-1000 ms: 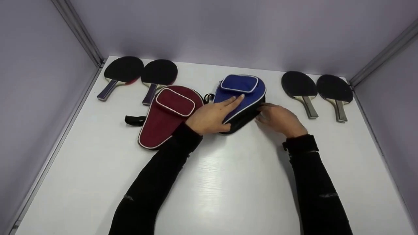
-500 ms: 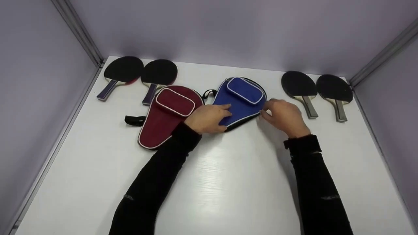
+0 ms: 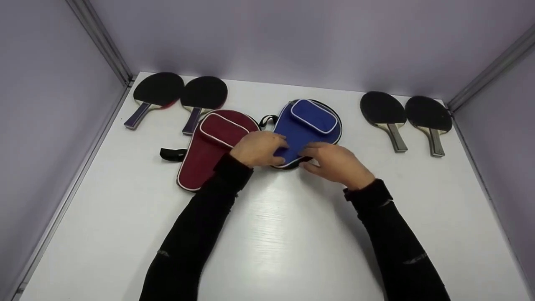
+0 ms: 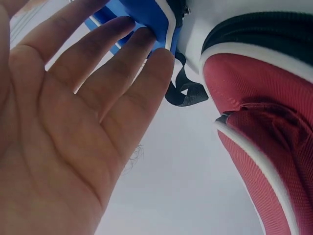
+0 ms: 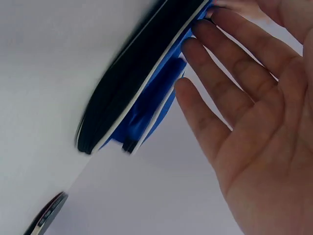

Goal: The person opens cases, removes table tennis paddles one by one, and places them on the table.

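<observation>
A blue table tennis bat case with white piping and a small front pocket lies in the middle of the head view. My left hand is at its narrow left side, fingers loosely extended; in the left wrist view the left hand shows its palm, fingertips by the blue fabric. Over the lower edge of the case is my right hand, fingers relaxed. The right wrist view shows the right hand beside the case's black zipped side, holding nothing. A red bat case lies partly under my left forearm.
Two bats with purple handles, one bat and another bat, lie at the back left. A bat and a second bat with grey handles lie at the back right. Walls enclose the white table behind and at both sides.
The blue case has turned slightly and lies flatter than a second ago. My right hand has moved left from its right edge towards the narrow end; my left hand has drawn back a little.
</observation>
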Demonstrator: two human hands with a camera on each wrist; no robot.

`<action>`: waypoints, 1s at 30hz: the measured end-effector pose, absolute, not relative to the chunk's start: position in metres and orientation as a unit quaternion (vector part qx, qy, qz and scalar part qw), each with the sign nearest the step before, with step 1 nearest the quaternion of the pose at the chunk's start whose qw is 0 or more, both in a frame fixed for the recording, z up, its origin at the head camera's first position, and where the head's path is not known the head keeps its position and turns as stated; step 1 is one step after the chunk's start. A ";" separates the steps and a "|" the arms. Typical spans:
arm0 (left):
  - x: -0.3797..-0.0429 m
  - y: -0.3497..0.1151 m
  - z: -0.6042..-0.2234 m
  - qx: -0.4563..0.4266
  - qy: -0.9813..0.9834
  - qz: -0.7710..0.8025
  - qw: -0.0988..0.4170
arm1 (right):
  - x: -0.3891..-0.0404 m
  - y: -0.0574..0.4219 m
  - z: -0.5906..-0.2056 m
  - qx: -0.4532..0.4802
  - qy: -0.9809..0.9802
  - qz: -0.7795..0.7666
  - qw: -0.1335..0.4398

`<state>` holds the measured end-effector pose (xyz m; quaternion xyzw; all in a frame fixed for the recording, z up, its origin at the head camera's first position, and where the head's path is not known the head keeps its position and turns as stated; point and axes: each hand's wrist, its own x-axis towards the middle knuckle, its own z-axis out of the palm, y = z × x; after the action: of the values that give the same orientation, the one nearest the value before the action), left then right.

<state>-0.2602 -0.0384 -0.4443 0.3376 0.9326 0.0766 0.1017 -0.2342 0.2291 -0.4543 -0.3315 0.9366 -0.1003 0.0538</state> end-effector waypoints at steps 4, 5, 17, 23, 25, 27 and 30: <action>-0.260 -0.038 -0.444 0.331 0.935 0.075 0.099 | -0.232 0.225 -0.459 -0.319 0.940 -0.098 0.072; -0.260 -0.038 -0.444 0.330 0.936 0.075 0.097 | -0.232 0.226 -0.459 -0.310 0.943 -0.097 0.074; -0.261 -0.042 -0.446 0.336 0.932 0.110 0.078 | -0.239 0.249 -0.452 -0.136 0.985 -0.079 0.075; -0.275 -0.045 -0.467 0.338 0.930 0.126 0.065 | -0.247 0.271 -0.453 -0.093 0.989 -0.079 0.083; -0.275 -0.045 -0.468 0.337 0.930 0.129 0.063 | -0.251 0.277 -0.455 -0.084 0.989 -0.079 0.092; -0.275 -0.045 -0.467 0.336 0.931 0.131 0.064 | -0.256 0.281 -0.458 -0.075 0.989 -0.080 0.098; -0.263 -0.045 -0.445 0.328 0.933 0.127 0.074 | -0.262 0.286 -0.462 -0.069 0.988 -0.083 0.106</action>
<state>-0.2635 -0.0448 -0.4455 0.3285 0.9330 0.1269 0.0744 -0.2624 0.2863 -0.4617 -0.0692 0.9884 -0.0835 0.1061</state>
